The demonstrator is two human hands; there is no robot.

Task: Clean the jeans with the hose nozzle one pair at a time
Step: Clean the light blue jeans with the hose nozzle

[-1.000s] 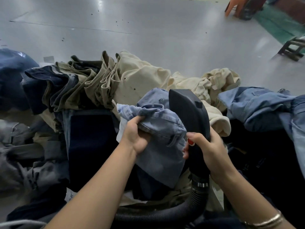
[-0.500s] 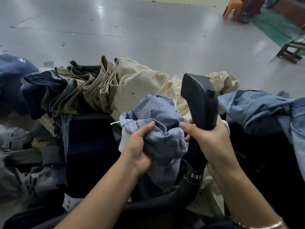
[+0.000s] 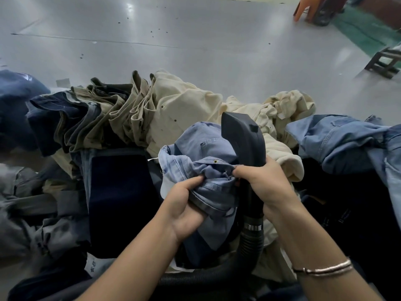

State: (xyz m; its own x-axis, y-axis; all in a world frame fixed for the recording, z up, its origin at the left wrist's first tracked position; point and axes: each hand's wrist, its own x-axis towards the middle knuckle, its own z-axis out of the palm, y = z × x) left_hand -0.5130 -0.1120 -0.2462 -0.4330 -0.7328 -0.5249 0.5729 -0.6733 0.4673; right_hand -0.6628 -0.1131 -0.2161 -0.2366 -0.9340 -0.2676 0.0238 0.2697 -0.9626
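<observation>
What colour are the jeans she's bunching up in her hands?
Light blue jeans, seen in the head view, beside the black nozzle.

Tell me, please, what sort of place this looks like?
Probably a garment factory's finishing floor: heaped jeans, a hand-held hose nozzle against one light blue pair, and a broad grey workshop floor.

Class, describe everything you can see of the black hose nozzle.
The hose nozzle is matte black, plastic-looking, with a wide flattened head tapering to a narrow neck. It stands roughly upright amid the clothing pile. A metal band joins it to a ribbed black hose. The right hand grips its neck; the light-blue jeans, held by the left hand, press against it.
</observation>
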